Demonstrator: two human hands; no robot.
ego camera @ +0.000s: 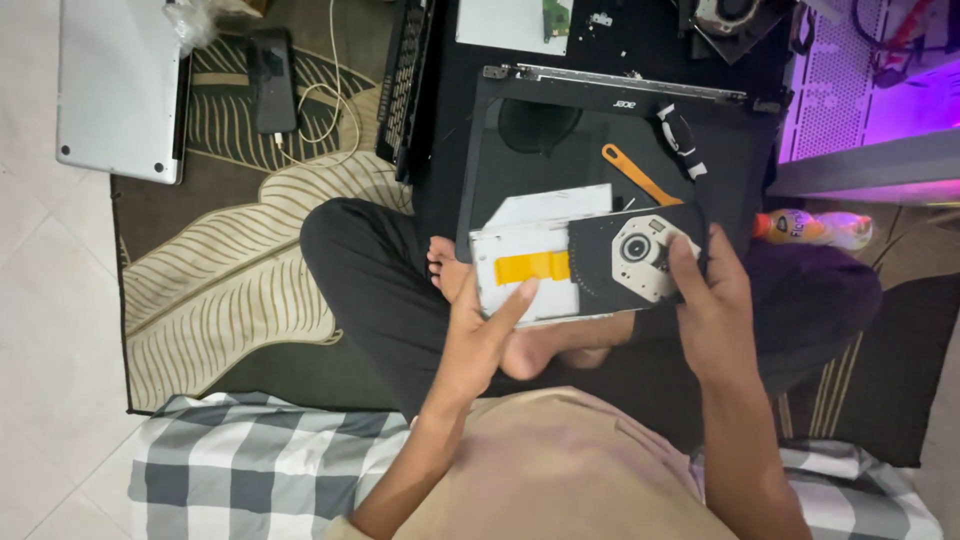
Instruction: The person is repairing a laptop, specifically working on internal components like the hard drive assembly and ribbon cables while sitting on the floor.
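Gripping an optical drive (590, 262) over the lap, the left hand (480, 335) fingers clasp its metal end, the right hand (712, 305) fingers its black end, above a laptop shell (560, 150)

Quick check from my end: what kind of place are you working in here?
Most likely a room at home used for repair work on the floor. The person sits cross-legged on a leaf-patterned rug over floor tiles, both hands on an optical drive, with an opened laptop shell lying in front.
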